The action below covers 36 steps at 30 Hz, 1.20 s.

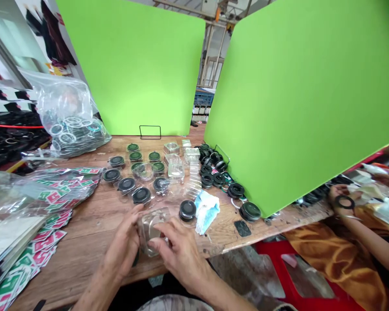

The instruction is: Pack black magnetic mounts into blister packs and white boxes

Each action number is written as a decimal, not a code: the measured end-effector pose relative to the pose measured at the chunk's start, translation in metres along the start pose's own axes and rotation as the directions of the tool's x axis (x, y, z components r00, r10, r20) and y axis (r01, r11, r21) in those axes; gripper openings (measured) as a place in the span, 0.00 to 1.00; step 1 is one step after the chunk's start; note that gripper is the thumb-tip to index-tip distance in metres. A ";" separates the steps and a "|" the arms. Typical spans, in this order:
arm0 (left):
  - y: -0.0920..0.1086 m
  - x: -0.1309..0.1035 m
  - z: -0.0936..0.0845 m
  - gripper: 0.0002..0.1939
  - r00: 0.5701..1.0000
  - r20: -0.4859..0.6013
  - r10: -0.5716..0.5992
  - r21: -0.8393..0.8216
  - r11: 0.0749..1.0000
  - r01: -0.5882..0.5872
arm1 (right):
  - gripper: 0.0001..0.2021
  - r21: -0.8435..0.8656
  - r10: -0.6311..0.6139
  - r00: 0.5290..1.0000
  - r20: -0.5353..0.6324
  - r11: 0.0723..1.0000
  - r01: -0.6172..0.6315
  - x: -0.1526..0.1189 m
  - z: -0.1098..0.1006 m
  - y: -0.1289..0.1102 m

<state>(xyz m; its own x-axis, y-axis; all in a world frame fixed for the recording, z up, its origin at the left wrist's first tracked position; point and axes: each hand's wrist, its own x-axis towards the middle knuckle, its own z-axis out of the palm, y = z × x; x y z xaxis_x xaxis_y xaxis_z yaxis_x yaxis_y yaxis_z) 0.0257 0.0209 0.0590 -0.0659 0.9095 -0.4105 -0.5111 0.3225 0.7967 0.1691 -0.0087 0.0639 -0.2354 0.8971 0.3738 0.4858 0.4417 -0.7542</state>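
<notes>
Near the table's front edge, a clear plastic clamshell case (148, 224) is between my two hands. My left hand (125, 237) grips its left side, with the fingers along the edge. My right hand (178, 248) reaches over it from the right, thumb and forefinger closed on the case. Part of the case is hidden behind the right fingers. Just beyond lies a round black part (187, 210), beside a white and blue cloth (207, 211). Several clear cases with black round parts, such as this packed one (141, 195), stand in loose rows farther back.
Empty clear cases (175, 166) and black rings (206, 179) lie toward the back right. Green boards (142, 73) wall the table's back and right. Printed cards (48, 242) and a bag of rings (71, 125) lie left. Another person's hand (340, 201) holds a black ring at right.
</notes>
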 end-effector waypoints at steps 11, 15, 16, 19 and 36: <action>-0.030 -0.006 -0.032 0.26 0.996 0.032 0.081 0.252 0.964 -0.086 | 0.09 0.410 0.077 0.992 0.095 0.906 -0.109 0.002 0.034 0.029; -0.028 -0.012 -0.024 0.25 0.997 0.021 0.070 0.243 0.967 -0.073 | 0.08 0.372 0.068 0.993 0.093 0.923 -0.098 0.000 0.031 0.029; -0.028 -0.013 -0.022 0.26 0.997 0.022 0.070 0.246 0.967 -0.073 | 0.08 0.358 0.051 0.993 0.106 0.930 -0.086 0.000 0.030 0.028; -0.027 -0.015 -0.017 0.26 0.998 0.027 0.061 0.238 0.969 -0.066 | 0.07 0.393 0.042 0.992 0.117 0.916 -0.085 0.000 0.029 0.029; -0.040 -0.011 -0.025 0.25 0.902 0.245 0.355 0.566 0.703 -0.431 | 0.14 0.645 0.119 0.955 0.272 0.714 -0.272 0.009 0.027 0.052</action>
<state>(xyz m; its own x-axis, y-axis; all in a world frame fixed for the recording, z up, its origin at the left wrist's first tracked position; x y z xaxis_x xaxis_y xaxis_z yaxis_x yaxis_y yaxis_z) 0.0252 -0.0088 0.0209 -0.0305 0.9993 0.0213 0.1544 -0.0163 0.9879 0.1693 0.0223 0.0133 -0.3955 0.9105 0.1205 -0.1319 0.0735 -0.9885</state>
